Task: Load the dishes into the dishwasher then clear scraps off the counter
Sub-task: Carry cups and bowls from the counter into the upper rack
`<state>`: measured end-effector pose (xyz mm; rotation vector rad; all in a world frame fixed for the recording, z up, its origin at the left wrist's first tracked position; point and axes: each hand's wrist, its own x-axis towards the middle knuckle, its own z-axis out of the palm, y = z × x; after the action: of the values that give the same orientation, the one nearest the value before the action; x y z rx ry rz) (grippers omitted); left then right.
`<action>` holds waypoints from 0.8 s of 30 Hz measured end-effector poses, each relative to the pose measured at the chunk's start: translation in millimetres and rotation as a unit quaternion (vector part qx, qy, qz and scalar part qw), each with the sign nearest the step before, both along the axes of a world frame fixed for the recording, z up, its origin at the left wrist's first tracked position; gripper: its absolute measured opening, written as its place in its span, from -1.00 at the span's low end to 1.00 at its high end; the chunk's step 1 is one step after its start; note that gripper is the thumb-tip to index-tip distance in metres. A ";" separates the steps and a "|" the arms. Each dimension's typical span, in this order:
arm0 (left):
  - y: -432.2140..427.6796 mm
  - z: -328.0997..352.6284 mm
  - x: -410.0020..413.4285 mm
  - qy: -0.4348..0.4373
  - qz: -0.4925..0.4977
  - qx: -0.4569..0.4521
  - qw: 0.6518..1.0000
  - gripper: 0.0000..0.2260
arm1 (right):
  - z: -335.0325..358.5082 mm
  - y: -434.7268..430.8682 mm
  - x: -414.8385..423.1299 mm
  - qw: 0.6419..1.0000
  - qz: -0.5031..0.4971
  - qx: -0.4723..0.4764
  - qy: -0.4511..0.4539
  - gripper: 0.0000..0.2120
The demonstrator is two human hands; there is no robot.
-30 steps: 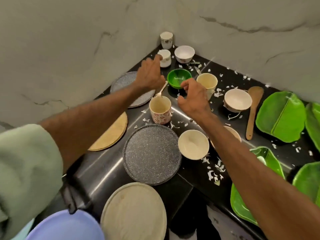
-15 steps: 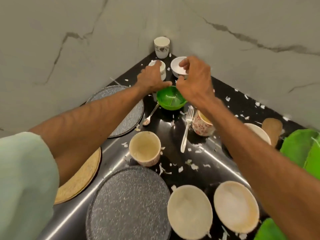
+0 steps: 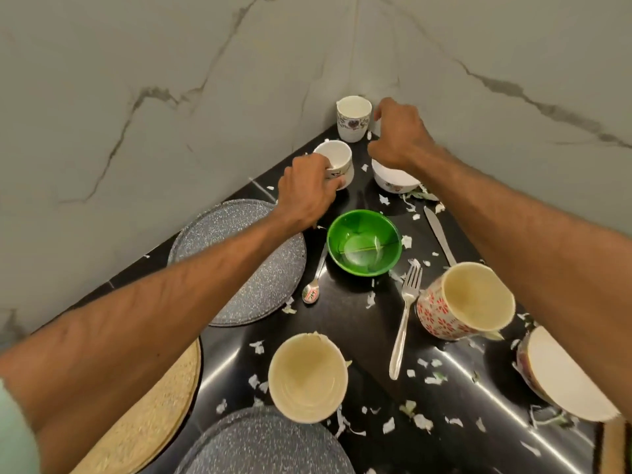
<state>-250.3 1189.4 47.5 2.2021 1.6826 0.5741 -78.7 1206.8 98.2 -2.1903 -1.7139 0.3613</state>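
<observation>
On the black counter [image 3: 359, 323], in the corner, my left hand [image 3: 306, 191] grips a small white cup [image 3: 337, 159] from its near side. My right hand [image 3: 398, 136] hovers just right of a taller white patterned cup [image 3: 354, 118]. Its thumb and forefinger are spread toward that cup and hold nothing I can see. It partly hides a white bowl [image 3: 393, 181] below it. Nearer stand a green bowl [image 3: 364, 242], a red-flowered mug [image 3: 461, 302] and a cream cup [image 3: 307, 378]. A spoon [image 3: 313, 292], fork [image 3: 405, 316] and knife [image 3: 441, 234] lie between them. White scraps [image 3: 419, 420] litter the counter.
Marble walls close the corner on both sides. A grey speckled plate [image 3: 246, 261] lies under my left forearm, with another [image 3: 263, 443] at the bottom edge. A woven mat [image 3: 147, 415] sits at the lower left, and a cream bowl [image 3: 567, 374] at the right edge.
Both hands moved deeper into the corner. My left hand went from the green bowl's rim to gripping the small white cup. My right hand passed the white bowl toward the far cup.
</observation>
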 end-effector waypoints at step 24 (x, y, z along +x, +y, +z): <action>-105.5 101.1 -80.2 -0.276 0.065 -0.109 0.953 -0.54 | 35.2 -89.2 -24.5 0.937 -0.141 0.176 0.267 -0.50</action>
<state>-330.5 1083.8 148.5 1.5878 1.5034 0.8912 -103.3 1117.5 133.4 -1.8189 -1.0627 0.4769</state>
